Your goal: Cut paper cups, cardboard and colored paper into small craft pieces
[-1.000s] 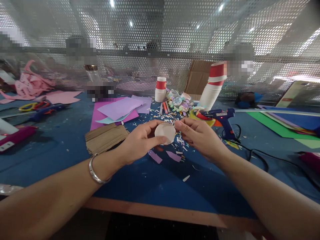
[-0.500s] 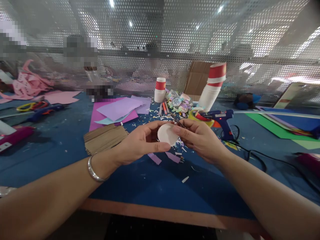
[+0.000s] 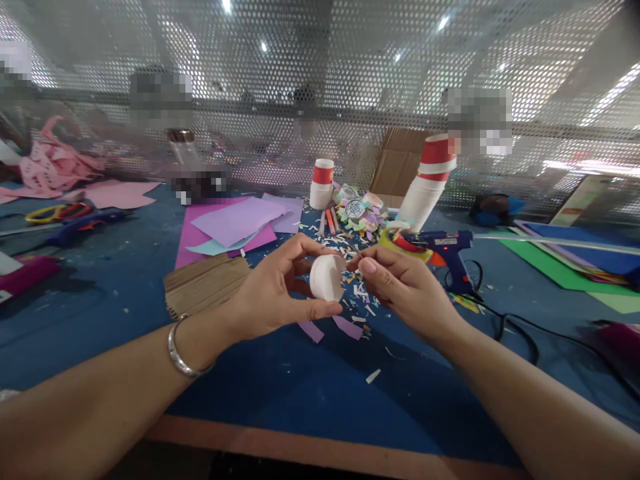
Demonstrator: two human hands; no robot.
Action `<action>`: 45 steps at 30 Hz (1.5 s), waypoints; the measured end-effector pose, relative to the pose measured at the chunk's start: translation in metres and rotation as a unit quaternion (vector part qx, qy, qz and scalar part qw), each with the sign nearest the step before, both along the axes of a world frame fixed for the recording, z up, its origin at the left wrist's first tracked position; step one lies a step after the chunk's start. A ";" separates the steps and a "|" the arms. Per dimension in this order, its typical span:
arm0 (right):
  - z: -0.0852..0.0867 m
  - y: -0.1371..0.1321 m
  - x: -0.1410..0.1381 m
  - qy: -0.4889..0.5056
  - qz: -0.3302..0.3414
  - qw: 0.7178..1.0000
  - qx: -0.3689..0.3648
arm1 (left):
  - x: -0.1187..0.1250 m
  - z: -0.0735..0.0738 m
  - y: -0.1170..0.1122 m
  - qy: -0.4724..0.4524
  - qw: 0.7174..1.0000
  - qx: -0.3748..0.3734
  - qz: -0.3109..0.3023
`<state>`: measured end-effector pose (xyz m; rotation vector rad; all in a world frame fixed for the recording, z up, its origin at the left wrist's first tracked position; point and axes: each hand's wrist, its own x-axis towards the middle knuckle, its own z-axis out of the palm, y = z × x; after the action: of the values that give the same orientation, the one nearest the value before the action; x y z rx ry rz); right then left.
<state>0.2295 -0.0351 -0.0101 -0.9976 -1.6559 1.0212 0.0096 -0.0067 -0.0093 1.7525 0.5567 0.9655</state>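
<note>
My left hand [image 3: 280, 287] is closed around a small white cup piece [image 3: 325, 279], which looks like a cut-down paper cup. It is tipped so its side wall shows, with the rim facing right. My right hand [image 3: 400, 283] is closed in a pinch just right of the cup piece. Between its fingers is a slim dark tool [image 3: 354, 249] pointing up and left; its exact kind is too small to make out. Paper scraps [image 3: 370, 310] and two purple strips [image 3: 349, 327] lie beneath my hands.
Beyond my hands stand a short cup stack [image 3: 321, 185], a tall leaning stack [image 3: 425, 190] and a heap of paper pieces [image 3: 363, 212]. A blue glue gun [image 3: 450, 250], its cable trailing, lies right. Corrugated cardboard [image 3: 207, 283] and purple sheets [image 3: 240, 220] lie left.
The cup piece has turned from showing a round face to showing its side wall. My right hand has drawn off it slightly to the right.
</note>
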 end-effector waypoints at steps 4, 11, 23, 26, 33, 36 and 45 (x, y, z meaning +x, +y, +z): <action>0.002 -0.001 0.001 -0.035 0.007 0.999 -0.005 | -0.003 0.000 0.002 0.052 0.995 0.064 0.048; 0.004 -0.004 0.000 -0.084 0.056 0.993 -0.060 | -0.003 0.000 0.002 0.098 0.982 0.125 0.100; 0.007 -0.007 -0.001 -0.105 0.093 0.986 -0.089 | -0.006 -0.005 0.005 0.129 0.951 0.254 0.120; 0.009 -0.008 -0.002 -0.103 0.090 0.986 -0.092 | -0.007 -0.004 0.004 0.145 0.943 0.277 0.113; 0.008 -0.008 0.000 -0.107 0.085 0.986 -0.096 | -0.008 0.002 0.002 0.174 0.926 0.312 0.123; 0.008 -0.009 0.000 -0.114 0.081 0.986 -0.092 | -0.008 0.003 0.002 0.181 0.920 0.325 0.123; 0.015 -0.010 0.000 -0.136 0.080 0.987 -0.041 | -0.009 0.009 -0.001 0.186 0.879 0.422 0.120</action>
<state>0.2295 -0.0455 0.0049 -1.1115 -1.9555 1.1039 0.0004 -0.0075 -0.0007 2.7439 0.6573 1.1430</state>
